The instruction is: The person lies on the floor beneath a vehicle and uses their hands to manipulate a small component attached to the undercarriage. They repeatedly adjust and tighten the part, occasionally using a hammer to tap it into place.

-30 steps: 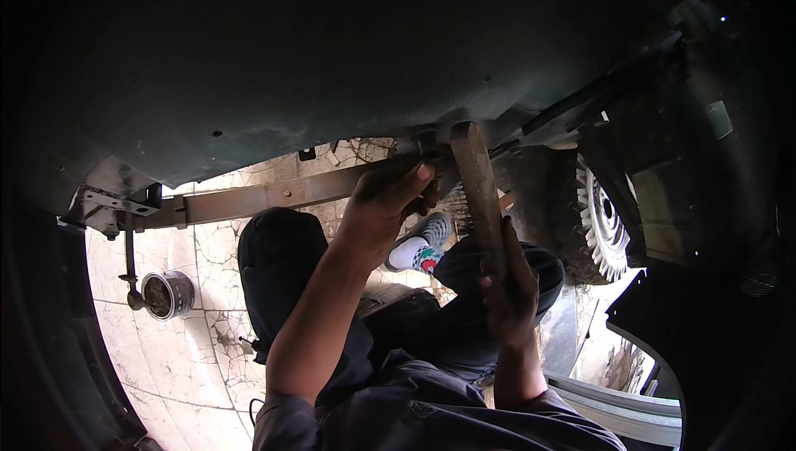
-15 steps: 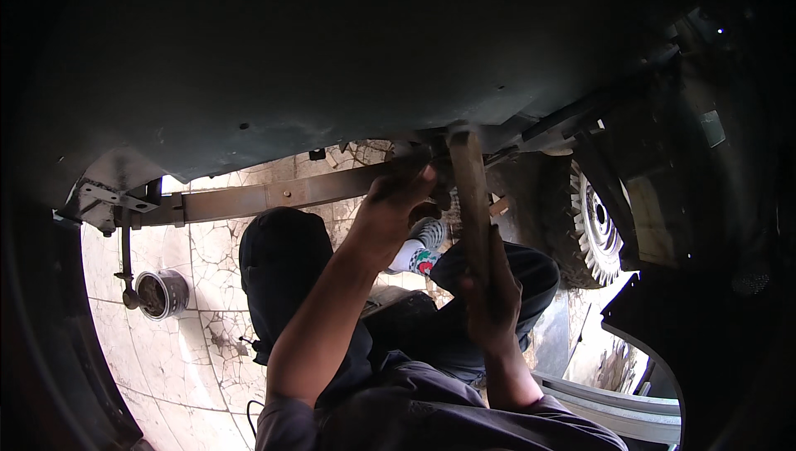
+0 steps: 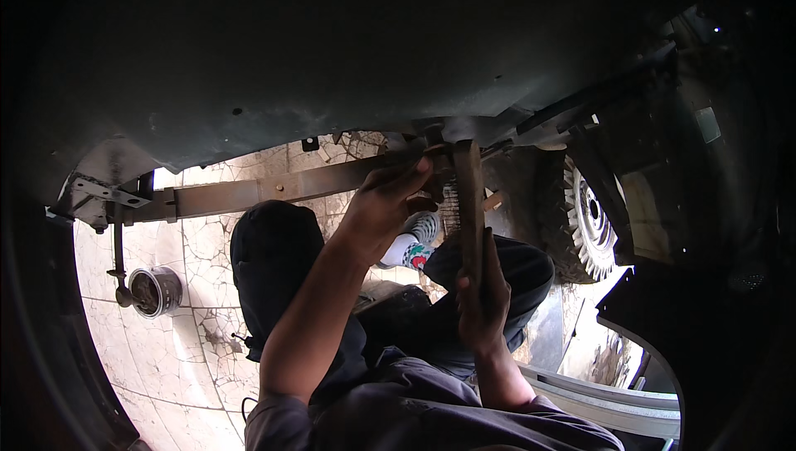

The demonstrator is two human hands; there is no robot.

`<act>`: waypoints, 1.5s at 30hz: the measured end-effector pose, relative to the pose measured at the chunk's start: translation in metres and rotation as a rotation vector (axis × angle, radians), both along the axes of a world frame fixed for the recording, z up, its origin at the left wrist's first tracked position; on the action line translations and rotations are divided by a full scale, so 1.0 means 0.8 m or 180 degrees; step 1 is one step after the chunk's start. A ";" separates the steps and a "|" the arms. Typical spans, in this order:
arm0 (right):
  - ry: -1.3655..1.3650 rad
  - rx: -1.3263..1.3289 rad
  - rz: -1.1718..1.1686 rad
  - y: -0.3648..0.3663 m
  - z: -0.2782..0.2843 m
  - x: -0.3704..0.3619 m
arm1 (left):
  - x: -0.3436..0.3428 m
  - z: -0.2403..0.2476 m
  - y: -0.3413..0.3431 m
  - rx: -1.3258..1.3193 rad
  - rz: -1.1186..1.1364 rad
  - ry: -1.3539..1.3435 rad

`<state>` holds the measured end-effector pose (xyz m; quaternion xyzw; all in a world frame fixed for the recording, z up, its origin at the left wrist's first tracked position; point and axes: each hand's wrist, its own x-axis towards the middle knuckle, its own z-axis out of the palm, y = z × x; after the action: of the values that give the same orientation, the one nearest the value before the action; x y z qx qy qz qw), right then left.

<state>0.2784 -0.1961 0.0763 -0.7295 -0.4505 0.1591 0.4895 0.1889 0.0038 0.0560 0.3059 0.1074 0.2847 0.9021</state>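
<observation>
My right hand [image 3: 485,298] is wrapped round the lower end of a wire brush [image 3: 470,202] with a long wooden back. The brush stands nearly upright, its bristles facing left. Left of it, my left hand [image 3: 390,202] has its fingers curled at a dark, rusty part [image 3: 434,151] under the vehicle; what they grip is mostly hidden. A rusty leaf spring [image 3: 249,194] runs from the left bracket toward my left hand. The bristles are close to my left fingertips, and I cannot tell if they touch the part.
The dark vehicle underbody [image 3: 348,61] hangs low overhead. A metal bracket [image 3: 106,191] with a hanging rod is at left, beside an open can [image 3: 155,292] with brown contents. At right stand a tire and toothed wheel [image 3: 593,212]. Cracked tiles [image 3: 133,351] cover the floor around my bent legs.
The brush and my right hand have moved slightly down, and its bristles show more clearly. My left hand stays at the same part. The whole view has shifted slightly.
</observation>
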 end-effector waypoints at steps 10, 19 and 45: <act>-0.0361 -0.0004 -0.0003 0.016 0.006 -0.005 | 0.001 -0.001 0.002 0.0059 0.0030 0.0215; 0.0667 0.0366 -0.0175 -0.025 -0.049 0.005 | -0.002 0.008 0.000 0.0024 0.0123 0.0060; -0.0536 -0.2317 0.0248 0.040 -0.351 -0.032 | -0.004 -0.005 0.005 -0.0022 -0.0131 -0.0425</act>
<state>0.2531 -0.1637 -0.2041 -0.8486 -0.4306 0.2667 0.1530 0.1859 0.0075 0.0523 0.2853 0.0416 0.2856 0.9140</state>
